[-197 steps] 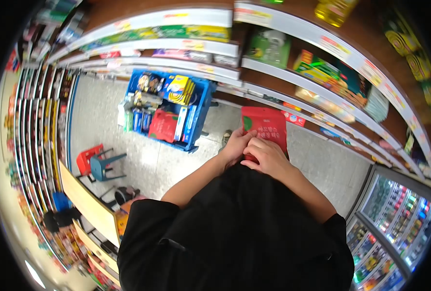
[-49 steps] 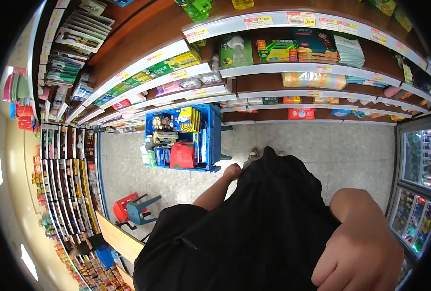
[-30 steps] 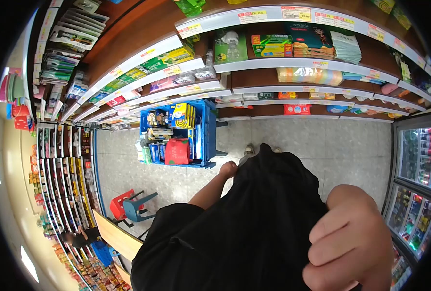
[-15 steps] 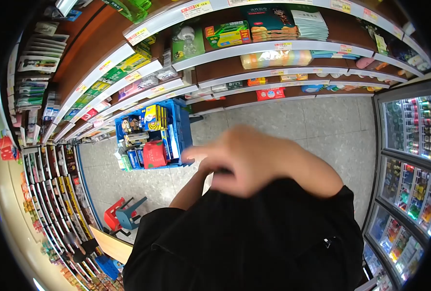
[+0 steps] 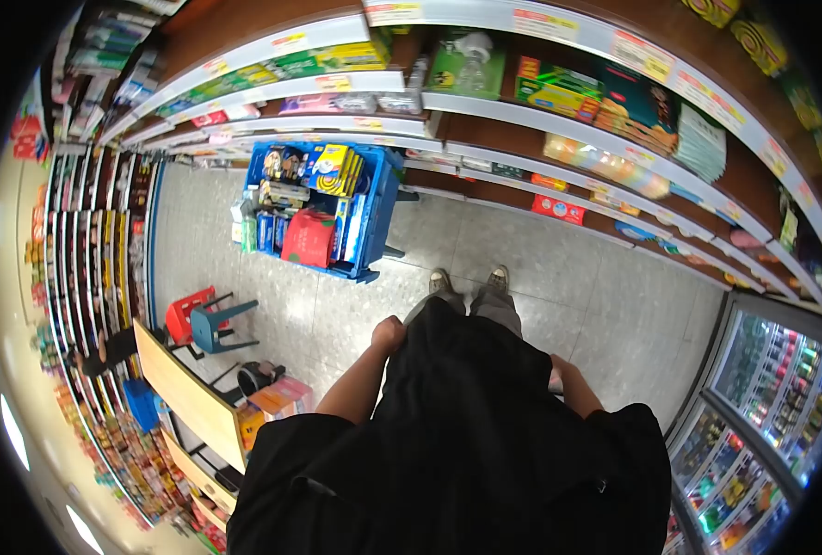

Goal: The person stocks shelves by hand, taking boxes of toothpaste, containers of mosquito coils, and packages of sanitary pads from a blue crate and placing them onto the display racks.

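My left hand (image 5: 389, 334) hangs beside the black shirt at my left hip, its fingers curled; nothing can be made out in it. On the other side my right hand (image 5: 560, 374) is low by my hip, partly covered by the shirt, and its fingers are hard to see. Neither hand touches the goods. Ahead and to the left stands a blue crate (image 5: 380, 215), filled with a yellow box (image 5: 333, 170), a red package (image 5: 308, 239) and several other packs.
Store shelves (image 5: 559, 153) run across the front. Glass-door coolers (image 5: 772, 370) stand at the right. At the left are a red stool (image 5: 181, 316), a teal stool (image 5: 209, 330) and a wooden counter (image 5: 184, 393). A person's dark sleeve shows at the far left.
Both hands have come down to my sides; the right one was raised in front of my chest. The view has turned, and my shoes now show.
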Tool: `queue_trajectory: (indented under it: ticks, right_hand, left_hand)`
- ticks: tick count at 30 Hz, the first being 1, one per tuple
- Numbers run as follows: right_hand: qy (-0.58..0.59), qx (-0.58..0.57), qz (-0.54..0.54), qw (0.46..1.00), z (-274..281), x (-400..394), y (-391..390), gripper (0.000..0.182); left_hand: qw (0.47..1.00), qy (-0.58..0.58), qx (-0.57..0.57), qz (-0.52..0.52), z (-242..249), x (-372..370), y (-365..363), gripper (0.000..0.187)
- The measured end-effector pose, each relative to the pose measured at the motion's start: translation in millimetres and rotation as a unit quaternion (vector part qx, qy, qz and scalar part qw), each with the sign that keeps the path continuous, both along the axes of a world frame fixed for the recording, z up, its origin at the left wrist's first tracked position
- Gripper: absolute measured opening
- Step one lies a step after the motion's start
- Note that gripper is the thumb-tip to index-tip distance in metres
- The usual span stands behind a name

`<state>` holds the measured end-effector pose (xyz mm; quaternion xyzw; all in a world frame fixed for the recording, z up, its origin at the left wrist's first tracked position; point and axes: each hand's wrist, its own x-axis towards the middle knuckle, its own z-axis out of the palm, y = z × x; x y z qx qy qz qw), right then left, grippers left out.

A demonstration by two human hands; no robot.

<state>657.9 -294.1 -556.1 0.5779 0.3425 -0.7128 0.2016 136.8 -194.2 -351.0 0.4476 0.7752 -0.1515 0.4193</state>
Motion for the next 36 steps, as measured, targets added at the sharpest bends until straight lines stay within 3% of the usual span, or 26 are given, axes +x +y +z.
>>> queue_trajectory:
  ticks: [3, 6, 7, 8, 9, 12, 14, 18, 22, 23, 24, 25, 26, 27, 28, 30, 31, 32, 34, 35, 36]
  right_hand:
    - [-0.106, 0.130, 0.176, 0.970, 48, -17, 23, 0.042]
    - [-0.084, 0.185, 0.294, 0.934, 56, -41, 78, 0.048]
    - [-0.105, 0.188, 0.279, 0.936, 80, -62, 106, 0.050]
    - [-0.129, 0.276, 0.320, 0.897, 63, -76, 117, 0.048]
    - [-0.138, 0.315, 0.255, 0.904, 75, -90, 139, 0.043]
    - [-0.126, 0.414, 0.103, 0.896, 122, -146, 200, 0.035]
    - [-0.149, 0.449, 0.107, 0.874, 130, -184, 226, 0.033]
    - [-0.161, 0.459, 0.107, 0.867, 148, -279, 230, 0.031]
    - [-0.132, 0.459, 0.139, 0.868, 103, -395, 162, 0.030]
    - [-0.102, 0.423, 0.193, 0.880, 98, -424, 142, 0.031]
    - [-0.077, 0.432, 0.292, 0.850, 79, -452, 118, 0.031]
    - [-0.073, 0.449, 0.330, 0.827, 100, -482, 91, 0.032]
    - [-0.035, 0.366, 0.393, 0.843, 183, -525, 80, 0.028]
    - [0.006, 0.372, 0.443, 0.816, 151, -549, 71, 0.027]
    - [0.045, 0.373, 0.491, 0.786, 130, -571, 63, 0.025]
    - [0.081, 0.382, 0.527, 0.755, 139, -612, 65, 0.024]
    - [0.096, 0.382, 0.544, 0.741, 144, -625, 65, 0.024]
    - [0.097, 0.383, 0.535, 0.747, 145, -638, 67, 0.025]
    - [0.103, 0.389, 0.514, 0.758, 136, -665, 80, 0.026]
    - [0.079, 0.393, 0.511, 0.760, 158, -677, 82, 0.028]
    - [0.076, 0.381, 0.512, 0.766, 151, -690, 87, 0.029]
  left_hand:
    - [1.000, 0.006, 0.002, 0.024, 3, -9, -21, 0.044]
    - [0.998, 0.016, -0.029, 0.049, -2, -21, -39, 0.041]
    - [0.999, 0.002, -0.008, 0.049, -18, -28, -50, 0.041]
    - [0.999, -0.012, 0.014, 0.048, -45, -39, -63, 0.040]
    - [0.998, -0.034, 0.037, 0.038, -70, -48, -76, 0.039]
    - [0.984, -0.114, 0.082, 0.113, -43, -51, -81, 0.040]
    - [0.979, -0.134, 0.108, 0.106, -59, -70, -97, 0.041]
    - [0.955, -0.182, 0.165, 0.165, -68, -137, -149, 0.040]
    - [0.959, -0.085, 0.133, 0.237, -114, -236, -242, 0.038]
    - [0.950, -0.080, 0.127, 0.275, -123, -261, -273, 0.037]
    - [0.951, -0.047, 0.114, 0.284, -107, -280, -299, 0.036]
    - [0.943, -0.009, 0.117, 0.311, -111, -299, -331, 0.037]
    - [0.941, 0.005, 0.092, 0.325, -110, -318, -361, 0.038]
    - [0.936, 0.016, 0.054, 0.347, -122, -339, -391, 0.039]
    - [0.914, 0.003, 0.046, 0.404, -122, -353, -418, 0.037]
    - [0.861, 0.013, 0.060, 0.505, -138, -371, -472, 0.036]
    - [0.872, 0.038, 0.080, 0.482, -136, -375, -495, 0.029]
    - [0.881, 0.063, 0.099, 0.458, -138, -377, -506, 0.025]
    - [0.825, -0.010, 0.047, 0.563, -136, -365, -515, 0.024]
    - [0.789, -0.043, 0.020, 0.612, -132, -366, -518, 0.024]
    - [0.752, -0.059, 0.045, 0.655, -140, -362, -519, 0.026]
